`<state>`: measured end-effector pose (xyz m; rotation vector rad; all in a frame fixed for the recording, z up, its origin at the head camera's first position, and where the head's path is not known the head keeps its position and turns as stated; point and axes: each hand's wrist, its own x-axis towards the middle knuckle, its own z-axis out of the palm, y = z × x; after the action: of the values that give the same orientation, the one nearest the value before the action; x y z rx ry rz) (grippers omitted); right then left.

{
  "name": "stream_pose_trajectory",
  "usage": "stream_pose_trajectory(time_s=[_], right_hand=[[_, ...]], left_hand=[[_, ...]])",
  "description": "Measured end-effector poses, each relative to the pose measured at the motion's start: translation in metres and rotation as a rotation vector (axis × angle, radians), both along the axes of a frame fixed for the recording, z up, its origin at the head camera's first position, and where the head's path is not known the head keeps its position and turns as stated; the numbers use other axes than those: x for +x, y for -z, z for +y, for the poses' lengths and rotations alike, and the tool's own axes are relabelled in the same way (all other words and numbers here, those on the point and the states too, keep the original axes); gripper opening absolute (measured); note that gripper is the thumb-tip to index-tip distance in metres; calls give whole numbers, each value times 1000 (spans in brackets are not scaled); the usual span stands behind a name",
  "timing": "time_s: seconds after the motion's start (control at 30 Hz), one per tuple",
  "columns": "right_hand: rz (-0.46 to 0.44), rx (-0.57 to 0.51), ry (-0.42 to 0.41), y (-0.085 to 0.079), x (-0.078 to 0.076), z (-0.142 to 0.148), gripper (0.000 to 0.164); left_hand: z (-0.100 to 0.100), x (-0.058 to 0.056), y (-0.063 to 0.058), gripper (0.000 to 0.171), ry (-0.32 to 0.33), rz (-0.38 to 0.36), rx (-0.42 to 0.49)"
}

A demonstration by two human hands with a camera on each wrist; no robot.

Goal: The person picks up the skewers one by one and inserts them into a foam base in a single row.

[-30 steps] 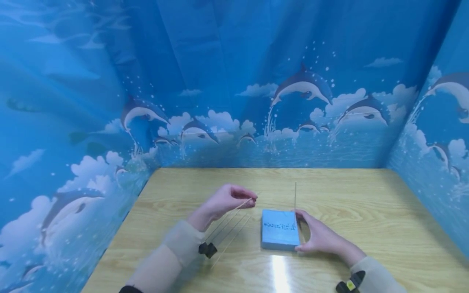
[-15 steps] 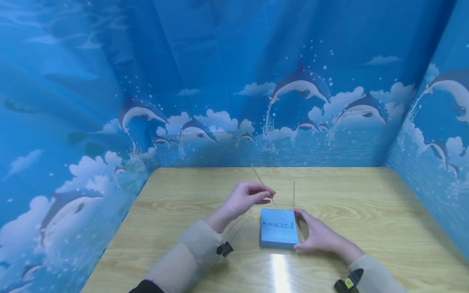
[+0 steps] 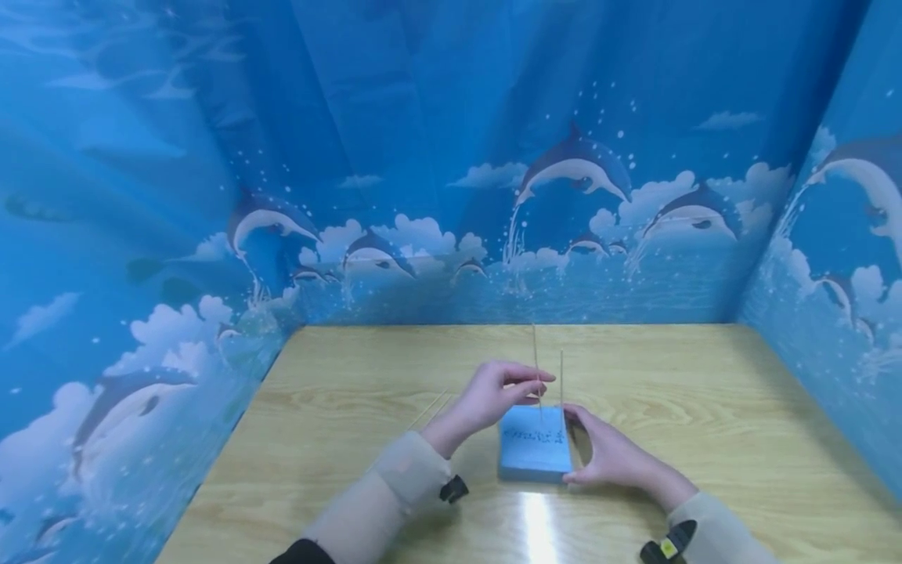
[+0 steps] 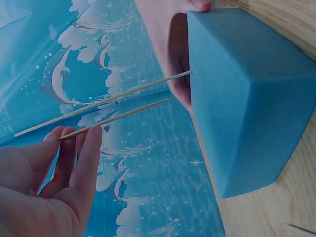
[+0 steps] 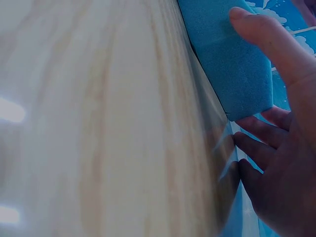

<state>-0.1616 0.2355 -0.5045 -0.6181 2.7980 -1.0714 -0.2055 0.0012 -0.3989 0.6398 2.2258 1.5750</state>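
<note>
A blue foam block (image 3: pixel 534 454) with dark writing on top sits on the table. One thin wooden skewer (image 3: pixel 561 376) stands upright in its far right corner. My left hand (image 3: pixel 496 398) pinches a second skewer (image 4: pixel 118 118) between thumb and fingers; in the left wrist view its pointed tip hangs just off the block's top face, apart from it. On the block's right side, my right hand (image 3: pixel 615 454) holds it, thumb at the near corner and fingers at the far corner; in the right wrist view the thumb (image 5: pixel 271 39) presses the foam.
More skewers (image 3: pixel 426 410) lie on the wooden table to the left, partly hidden behind the left forearm. A blue curtain (image 3: pixel 423 157) printed with dolphins hangs along the table's back and sides.
My left hand has moved right to above the block, lifting a skewer off the others and turning it from slanted to nearly upright. The right hand and block stay put.
</note>
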Motion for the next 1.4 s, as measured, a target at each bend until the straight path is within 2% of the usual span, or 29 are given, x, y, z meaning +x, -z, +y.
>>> stream_pose_trajectory(time_s=[0.13,0.4,0.83,1.13,1.4], right_hand=[[-5,-9,3,1,1,-1,119],[24,-2,3,1,0,-1,117],[12,-17,-1,1,1,0,115],[16,-22,-8,2,0,-1,114],[17,-31,-10,2,1,-1,114]], left_hand=[[3,2,4,21,-5,15,-23],[10,4,8,22,16,41,-16],[19,6,15,24,21,92,-18],[22,6,20,22,3,77,-9],[24,9,28,22,-6,178,-17]])
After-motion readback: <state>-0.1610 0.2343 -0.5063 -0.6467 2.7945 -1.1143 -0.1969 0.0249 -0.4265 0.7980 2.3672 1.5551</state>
